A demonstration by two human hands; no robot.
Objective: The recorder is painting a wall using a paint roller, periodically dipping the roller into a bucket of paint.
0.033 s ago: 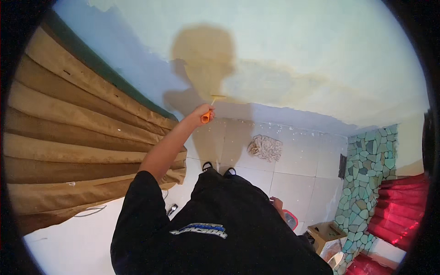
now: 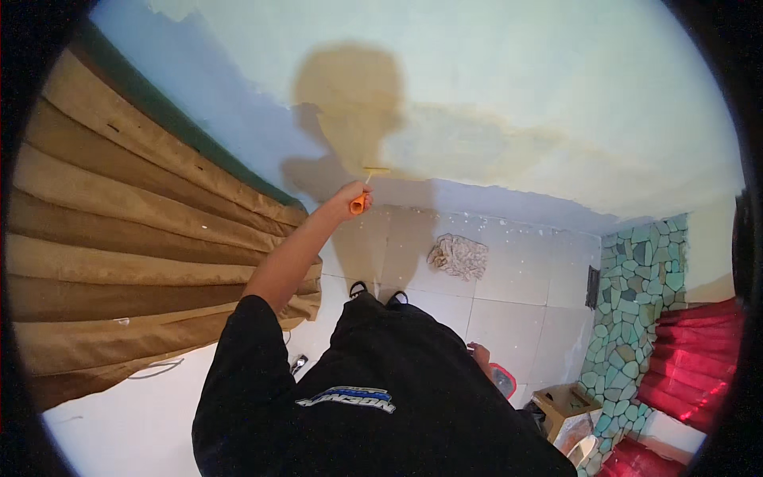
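Observation:
My left hand [image 2: 350, 198] is closed round the orange handle of a small paint roller [image 2: 359, 204]. The roller's head [image 2: 377, 170] lies against the lower part of the wall [image 2: 493, 139], near the border between pale yellowish paint and a bluish-lilac band. My shadow falls across the wall around it. Low at my right side, my right hand [image 2: 480, 354] has its fingers curled; whatever is in them is hidden. Beside that forearm, partly covered by it, shows a red-rimmed container [image 2: 509, 376]. I cannot tell whether the hand holds it.
A crumpled patterned cloth [image 2: 458, 256] lies on the paint-spotted tiled floor [image 2: 509, 318]. Brown curtains [image 2: 143, 254] hang along the left. To the right are a green stone-patterned wall strip [image 2: 624, 318], a cardboard box [image 2: 568, 401] and red curtains [image 2: 691, 366].
The roller head has shifted very slightly down the wall. My left hand keeps its grip, and my right hand stays about where it was.

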